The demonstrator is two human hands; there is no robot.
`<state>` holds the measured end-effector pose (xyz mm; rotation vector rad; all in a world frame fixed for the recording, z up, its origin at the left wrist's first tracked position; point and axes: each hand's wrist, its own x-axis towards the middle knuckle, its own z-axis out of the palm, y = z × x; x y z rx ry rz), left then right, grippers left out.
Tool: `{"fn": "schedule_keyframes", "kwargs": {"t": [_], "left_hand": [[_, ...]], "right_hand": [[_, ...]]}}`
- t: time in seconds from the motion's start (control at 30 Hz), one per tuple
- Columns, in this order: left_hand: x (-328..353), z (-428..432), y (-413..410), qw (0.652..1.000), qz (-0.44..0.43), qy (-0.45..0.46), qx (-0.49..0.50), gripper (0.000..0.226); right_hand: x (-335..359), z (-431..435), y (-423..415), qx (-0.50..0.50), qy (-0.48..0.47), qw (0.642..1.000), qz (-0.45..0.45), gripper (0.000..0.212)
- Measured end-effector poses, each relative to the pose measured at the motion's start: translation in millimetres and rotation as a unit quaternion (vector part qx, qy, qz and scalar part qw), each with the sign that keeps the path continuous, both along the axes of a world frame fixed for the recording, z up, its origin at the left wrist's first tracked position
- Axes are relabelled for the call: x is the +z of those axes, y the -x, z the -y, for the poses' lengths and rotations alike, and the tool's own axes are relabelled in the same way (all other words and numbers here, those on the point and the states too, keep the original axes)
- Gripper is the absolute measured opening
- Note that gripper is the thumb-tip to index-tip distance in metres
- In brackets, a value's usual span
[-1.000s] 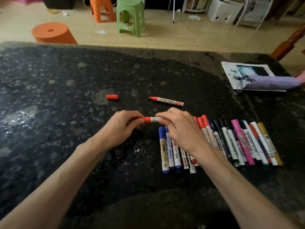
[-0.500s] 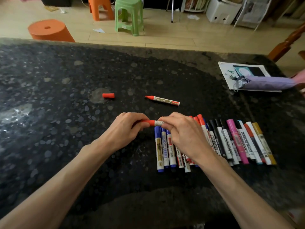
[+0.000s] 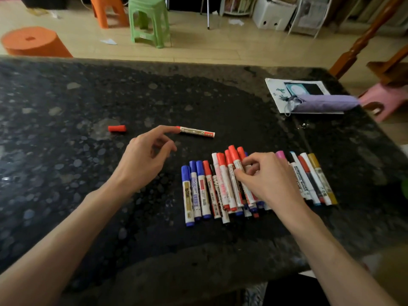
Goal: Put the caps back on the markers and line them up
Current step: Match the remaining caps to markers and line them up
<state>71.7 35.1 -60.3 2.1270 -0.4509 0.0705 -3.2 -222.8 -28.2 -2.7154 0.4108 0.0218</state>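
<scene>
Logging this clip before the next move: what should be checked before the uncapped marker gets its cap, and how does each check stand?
1. Left hand free: ok, open, holding nothing.
2. Uncapped red marker reachable: ok, left index fingertip is by its tip.
3. Loose red cap in sight: ok, alone on the table, left of that marker.
4. Right hand free: not ok, it pinches a capped red marker in the row of markers.
5. Row even: not ok, lower ends are staggered, some overlap.
</scene>
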Motion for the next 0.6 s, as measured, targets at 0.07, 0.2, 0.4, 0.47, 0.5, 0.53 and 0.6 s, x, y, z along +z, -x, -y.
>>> {"fn": "schedule_keyframes", "kwargs": {"t": [0.07,0.2,0.4,0.47,0.5,0.53,0.6], "left_hand": [[-2,1,0,1.0,-0.001,-0.009,0.004,0.036],[-7,-2,-4,1.0,-0.017,-0.017,0.013,0.033],[-11,-9,-9,0.999,-0.019,-0.027,0.026,0.03],[-13,-14,-14,0.998,-0.012,-0.043,0.048,0.029],[-15,-18,-17,0.997,-0.002,-0.056,0.061,0.029],[-18,-23,-20,0.994,0.015,-0.075,0.075,0.03],[-24,-37,-29,0.984,0.064,-0.133,0.101,0.034]], "right_hand": [[-2,0,1,0.002,0.027,1.0,-0.015,0.023],[0,-3,-2,0.003,0.045,0.999,-0.02,0.025],[3,-10,-7,-0.003,0.047,0.999,-0.007,0.03],[3,-15,-11,0.005,0.042,0.999,0.019,0.028],[2,-19,-14,0.014,0.037,0.999,0.03,0.028],[0,-23,-19,0.028,0.033,0.998,0.039,0.03],[-7,-34,-33,0.07,0.029,0.996,0.055,0.035]]}}
